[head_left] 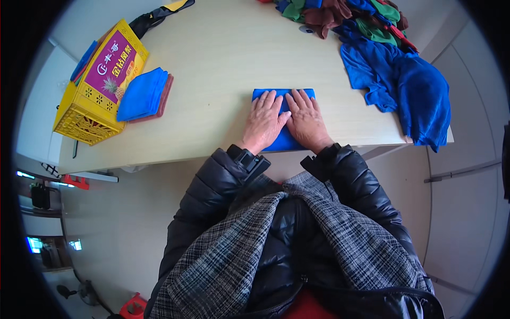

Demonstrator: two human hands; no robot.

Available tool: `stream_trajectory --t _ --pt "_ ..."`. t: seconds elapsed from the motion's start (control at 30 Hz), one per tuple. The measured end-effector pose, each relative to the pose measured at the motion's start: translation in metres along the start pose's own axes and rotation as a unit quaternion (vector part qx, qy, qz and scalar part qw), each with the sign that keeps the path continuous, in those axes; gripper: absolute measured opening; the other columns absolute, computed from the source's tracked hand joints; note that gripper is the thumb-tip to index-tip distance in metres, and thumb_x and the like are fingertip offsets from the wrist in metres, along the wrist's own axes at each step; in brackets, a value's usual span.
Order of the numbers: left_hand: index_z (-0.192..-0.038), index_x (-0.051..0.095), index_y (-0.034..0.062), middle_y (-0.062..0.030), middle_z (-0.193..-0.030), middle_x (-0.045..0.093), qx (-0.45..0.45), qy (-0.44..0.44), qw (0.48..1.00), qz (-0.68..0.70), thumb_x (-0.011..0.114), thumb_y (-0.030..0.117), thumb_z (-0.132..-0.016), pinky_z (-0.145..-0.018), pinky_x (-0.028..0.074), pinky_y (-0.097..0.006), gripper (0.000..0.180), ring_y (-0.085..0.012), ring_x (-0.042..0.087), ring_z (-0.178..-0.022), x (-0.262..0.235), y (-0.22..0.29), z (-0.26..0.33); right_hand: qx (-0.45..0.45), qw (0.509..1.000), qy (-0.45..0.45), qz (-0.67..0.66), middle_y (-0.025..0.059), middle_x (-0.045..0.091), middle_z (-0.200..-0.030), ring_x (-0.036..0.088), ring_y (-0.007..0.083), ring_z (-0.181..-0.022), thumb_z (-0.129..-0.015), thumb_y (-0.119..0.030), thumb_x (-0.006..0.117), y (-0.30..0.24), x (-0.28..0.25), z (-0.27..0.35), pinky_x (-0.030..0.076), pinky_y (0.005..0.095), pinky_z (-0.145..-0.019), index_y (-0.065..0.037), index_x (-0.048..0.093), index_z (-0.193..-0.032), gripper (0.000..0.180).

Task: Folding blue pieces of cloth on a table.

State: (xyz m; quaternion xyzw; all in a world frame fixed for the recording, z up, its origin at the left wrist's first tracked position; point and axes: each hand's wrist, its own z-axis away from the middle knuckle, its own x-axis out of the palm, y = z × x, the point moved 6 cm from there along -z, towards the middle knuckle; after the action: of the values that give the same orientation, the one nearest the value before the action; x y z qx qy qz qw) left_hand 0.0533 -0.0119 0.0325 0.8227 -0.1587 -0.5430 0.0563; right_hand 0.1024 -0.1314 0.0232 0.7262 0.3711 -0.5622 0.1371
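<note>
Blue folded cloth [283,118], a soft rectangle of towel-like fabric, lies flat on the pale wooden table [223,69], close to the near edge and roughly at the middle of its width

Head view:
- Left hand [264,123] rests palm down on the left half of the blue folded cloth. Its fingers are extended and slightly spread, pressing flat on the fabric and not curled around anything
- Right hand [305,121] rests palm down on the right half of the same cloth, just beside the left hand, with the thumbs touching or nearly touching. Its fingers are likewise straight and flat, gripping nothing
- Both forearms enter from the lower edge in black quilted jacket sleeves [212,186]; a grey checked scarf [239,250] hangs over the chest
- A stack of folded cloths [143,94], blue on top with a brown-red one beneath, sits at the left of the table, well apart from the hands
- A yellow perforated plastic crate [85,114] stands just beside that stack, at the table's left corner, holding a flat box with a purple and yellow face [114,64]
- A loose heap of unfolded cloths [393,58], mostly blue with green, brown and red pieces, occupies the far right corner; one blue piece hangs over the table's right edge
- A black strap-like item [154,18] lies at the far edge, behind the crate
</note>
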Motion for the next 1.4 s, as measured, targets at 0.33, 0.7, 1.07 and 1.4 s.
stream_trajectory --t 0.33,0.7,1.07,1.4 --pt "-0.148 0.046 -0.0006 -0.0206 -0.158 0.039 -0.035 -0.02 0.999 -0.006 0.047 0.046 -0.103 -0.124 0.019 -0.049 0.064 -0.0345 0.031 -0.15 0.008 -0.01 0.005 -0.007 1.0 -0.007 -0.013 0.0188 0.041 -0.157 0.033 0.0346 -0.149 -0.094 -0.024 0.054 -0.008 0.002 -0.003 0.022 0.0482 -0.123 -0.004 0.044 -0.15 0.06" --pt "-0.15 0.043 -0.002 -0.0215 -0.159 0.035 -0.039 -0.019 0.999 0.023 0.045 0.047 -0.104 -0.125 0.017 -0.049 0.068 -0.0352 0.027 -0.151 0.004 -0.01 0.006 -0.017 0.999 -0.034 0.001 0.0181 0.035 -0.162 0.027 0.0347 -0.152 -0.096 -0.028 0.053 -0.004 0.007 -0.006 0.018 0.0505 -0.124 -0.003 0.041 -0.152 0.062" --pt "-0.15 0.043 -0.0007 -0.0194 -0.16 0.036 -0.038 -0.043 0.998 -0.011 0.045 0.047 -0.103 -0.125 0.017 -0.049 0.067 -0.0332 0.028 -0.151 0.007 -0.001 0.009 -0.007 0.998 -0.062 0.013 0.0202 0.034 -0.161 0.026 0.0356 -0.152 -0.096 -0.027 0.049 -0.006 0.003 0.006 0.018 0.0515 -0.124 -0.002 0.038 -0.154 0.064" --pt "-0.15 0.044 0.0026 -0.0161 -0.16 0.038 -0.036 -0.026 0.999 -0.028 0.046 0.047 -0.103 -0.124 0.017 -0.05 0.065 -0.0305 0.03 -0.15 0.012 -0.014 -0.004 -0.006 0.999 -0.034 0.026 0.0177 0.038 -0.159 0.031 0.0351 -0.15 -0.099 -0.029 0.049 -0.001 0.01 -0.01 0.021 0.0484 -0.123 -0.003 0.042 -0.151 0.058"
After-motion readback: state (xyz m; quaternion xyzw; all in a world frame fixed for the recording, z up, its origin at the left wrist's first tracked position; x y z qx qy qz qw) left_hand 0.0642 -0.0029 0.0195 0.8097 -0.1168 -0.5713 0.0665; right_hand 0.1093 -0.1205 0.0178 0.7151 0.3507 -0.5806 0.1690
